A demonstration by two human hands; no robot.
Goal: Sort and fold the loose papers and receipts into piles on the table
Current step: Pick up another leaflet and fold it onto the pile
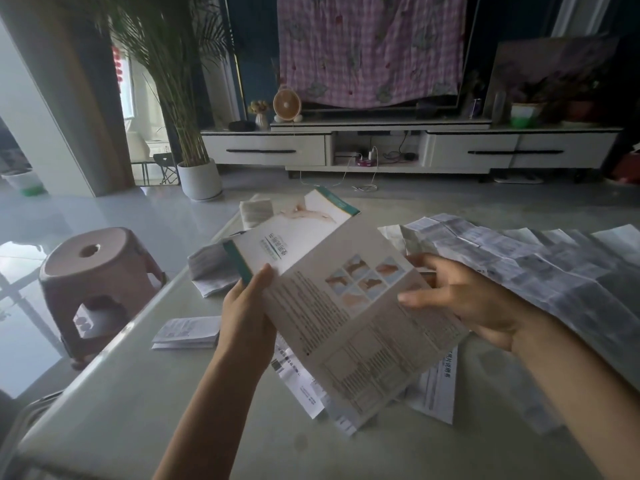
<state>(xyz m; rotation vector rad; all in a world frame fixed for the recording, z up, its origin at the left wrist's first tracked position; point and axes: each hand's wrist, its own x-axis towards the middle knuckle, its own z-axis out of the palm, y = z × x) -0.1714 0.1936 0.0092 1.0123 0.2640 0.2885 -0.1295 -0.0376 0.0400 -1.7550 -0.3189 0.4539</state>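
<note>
Leaflet held open over the table: one firm grip, one loose touch.
The left hand (247,306) pinches the leaflet (332,306) at its left fold, thumb on top and fingers curled behind. The right hand (460,299) has its fingers almost straight and spread, only touching the leaflet's right edge. The leaflet hangs above the table (138,410), with loose slips (298,379) beneath its lower corner. With so little support on the right, the page could sag and crease off its fold lines, or its corner could sweep the slips. The right forearm could drag the big creased sheet (554,271) just right of the leaflet.
</note>
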